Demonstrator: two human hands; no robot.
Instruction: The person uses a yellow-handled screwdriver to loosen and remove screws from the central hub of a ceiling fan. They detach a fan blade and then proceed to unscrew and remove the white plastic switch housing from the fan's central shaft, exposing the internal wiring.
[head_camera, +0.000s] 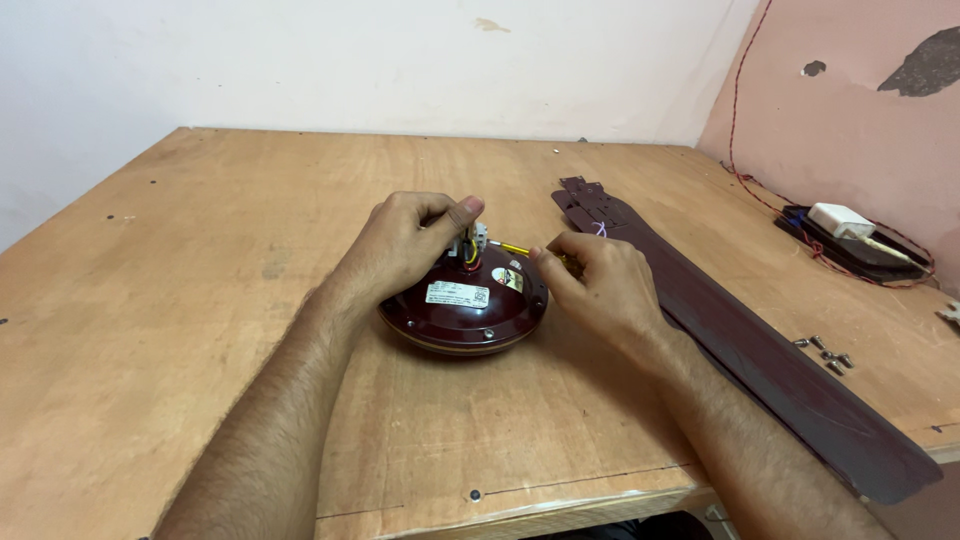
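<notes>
Motor: round maroon housing, centre of table, flat side up. White oblong label on its top face; small round gold sticker just right of it.
Left hand: fingers curled over the white terminal block on the hub, thumb pinching it.
Right hand: fingers closed narrow on a yellow-handled screwdriver, tip towards the block.
Blades: maroon, stacked, right of motor, overhanging the front edge.
Screws: small cluster beside the blades.
White adapter: on a dark tray near the pink wall.
Open board left and behind
</notes>
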